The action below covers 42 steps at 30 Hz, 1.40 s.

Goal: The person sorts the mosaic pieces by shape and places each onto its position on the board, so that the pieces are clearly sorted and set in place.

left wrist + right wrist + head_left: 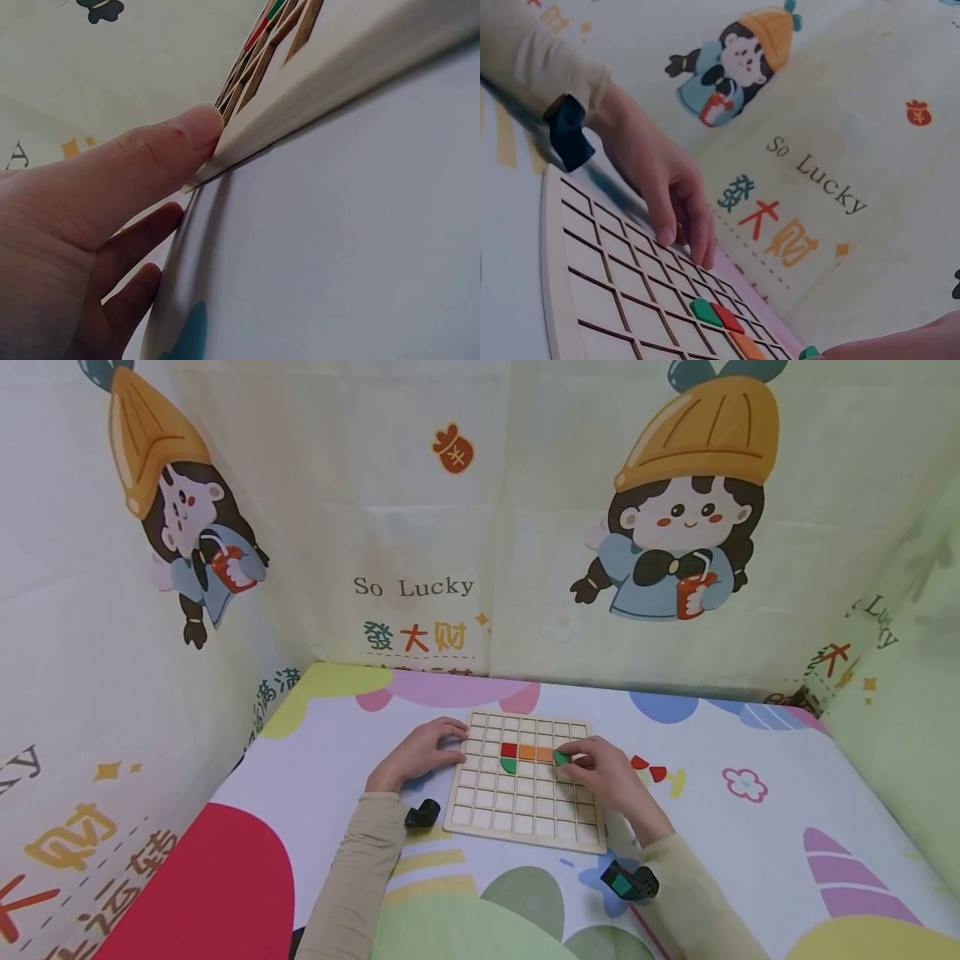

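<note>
A wooden grid board (491, 817) lies on the table between both hands. In its upper part sit a red square piece (509, 750), a green rounded piece (508, 766) just below it, and an orange strip (536, 753) to the right. My left hand (420, 750) rests at the board's left edge; its thumb (169, 142) touches the wooden rim in the left wrist view, with the other fingers loosely spread. At the orange strip's right end, my right hand (611, 777) pinches a small green piece (560, 759) between thumb and fingers, over the grid.
Two small red pieces (657, 774) lie on the patterned tablecloth (712, 852) just right of my right hand. Printed cloth walls (420, 527) stand behind the table and on both sides. Black wrist devices (630, 881) sit on both wrists.
</note>
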{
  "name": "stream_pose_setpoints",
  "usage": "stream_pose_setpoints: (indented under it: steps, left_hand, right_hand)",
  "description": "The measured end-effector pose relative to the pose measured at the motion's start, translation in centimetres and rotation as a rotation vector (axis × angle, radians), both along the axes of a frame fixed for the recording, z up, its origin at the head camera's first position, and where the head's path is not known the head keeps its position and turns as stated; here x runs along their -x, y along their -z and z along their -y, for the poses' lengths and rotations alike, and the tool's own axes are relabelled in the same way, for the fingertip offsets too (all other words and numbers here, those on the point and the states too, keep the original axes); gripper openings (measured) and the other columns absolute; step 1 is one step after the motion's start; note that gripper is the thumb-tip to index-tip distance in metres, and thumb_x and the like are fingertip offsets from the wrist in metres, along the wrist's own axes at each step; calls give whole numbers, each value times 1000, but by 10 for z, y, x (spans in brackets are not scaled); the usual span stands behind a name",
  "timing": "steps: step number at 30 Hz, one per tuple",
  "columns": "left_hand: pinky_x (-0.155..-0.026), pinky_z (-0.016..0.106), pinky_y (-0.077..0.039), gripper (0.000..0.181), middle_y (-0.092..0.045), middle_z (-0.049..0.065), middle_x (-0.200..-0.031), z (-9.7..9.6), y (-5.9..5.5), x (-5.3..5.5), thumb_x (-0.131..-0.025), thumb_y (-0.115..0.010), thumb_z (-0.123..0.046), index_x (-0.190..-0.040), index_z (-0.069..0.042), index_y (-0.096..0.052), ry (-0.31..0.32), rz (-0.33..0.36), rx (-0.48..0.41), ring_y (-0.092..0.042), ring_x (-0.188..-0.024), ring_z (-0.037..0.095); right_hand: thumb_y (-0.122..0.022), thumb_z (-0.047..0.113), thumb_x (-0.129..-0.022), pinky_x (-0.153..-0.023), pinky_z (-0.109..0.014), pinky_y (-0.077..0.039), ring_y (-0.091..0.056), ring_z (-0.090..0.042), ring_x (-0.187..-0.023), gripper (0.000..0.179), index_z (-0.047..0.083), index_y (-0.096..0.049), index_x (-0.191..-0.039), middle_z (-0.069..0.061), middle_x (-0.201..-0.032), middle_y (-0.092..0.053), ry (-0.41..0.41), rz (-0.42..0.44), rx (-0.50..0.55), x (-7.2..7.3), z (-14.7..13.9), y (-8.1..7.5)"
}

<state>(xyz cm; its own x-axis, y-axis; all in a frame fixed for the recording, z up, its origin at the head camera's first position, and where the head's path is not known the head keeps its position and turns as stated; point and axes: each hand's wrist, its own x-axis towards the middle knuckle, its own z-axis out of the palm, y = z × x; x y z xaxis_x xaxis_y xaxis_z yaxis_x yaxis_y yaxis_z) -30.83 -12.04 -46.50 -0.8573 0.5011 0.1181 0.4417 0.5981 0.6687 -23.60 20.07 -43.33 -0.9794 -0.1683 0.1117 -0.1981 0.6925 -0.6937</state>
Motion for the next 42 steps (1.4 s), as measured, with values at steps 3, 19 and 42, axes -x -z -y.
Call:
stream_pose_setpoints:
  steps: [3,19,42]
  left_hand:
    - [-111,38,-37,38,-58,3,-132,0,0,0,-86,-76,-21,-119,-5,-68,3,-3,-2,-48,-129,22]
    - [-112,38,-36,38,-58,3,-132,1,0,0,-86,-76,-21,-119,-5,-68,0,4,1,-48,-129,22]
    - [-112,39,-37,37,-58,3,-131,-1,1,0,-87,-76,-21,-120,-6,-68,-4,-11,16,-49,-128,22]
  right_hand:
    - [-72,10,-89,-87,-44,-56,-65,-29,-97,25,6,-71,-113,-13,-113,-61,-18,-7,-1,2,4,1]
    - [-74,14,-88,-85,-38,-55,-61,-20,-93,26,9,-72,-113,-7,-113,-65,-37,23,-8,9,27,6]
    - [-74,11,-86,-76,-32,-53,-60,-14,-83,24,9,-74,-110,-1,-101,-67,-76,59,-28,16,41,10]
